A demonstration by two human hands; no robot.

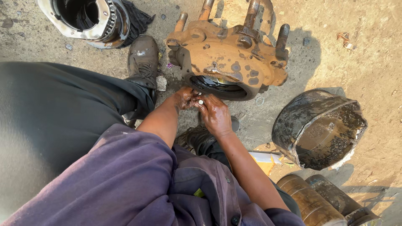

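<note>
Sunlit, dusty ground [368, 62] of bare earth and concrete fills the scene, strewn with small pebbles and scraps. On it stands a rusty orange wheel hub [228, 58], lying on its side with several threaded studs [283, 37] pointing away from the person and its round, dark, greasy opening [220, 86] facing them. Both grease-smeared hands meet just below that opening: the left hand [186, 98] comes in from the left with its fingers curled, and the right hand [214, 114] comes from below, its fingers bent toward the left ones. Between the fingertips of the two hands sits a small pale cylindrical piece [201, 101], pinched there and held just in front of the hub's lower rim; whether it touches the hub cannot be told. The person wears a purple work garment [138, 180] and dark trousers [54, 113], with one black boot [143, 60] planted just left of the hub and another [201, 138] under the right forearm. At the upper left lies a shiny metal bearing housing [90, 21] on a black cloth [136, 19]. To the right, well apart from the hub, stands a cut drum [318, 129] filled with black grease, and two dirty cylinders [322, 201] lie at the lower right.
</note>
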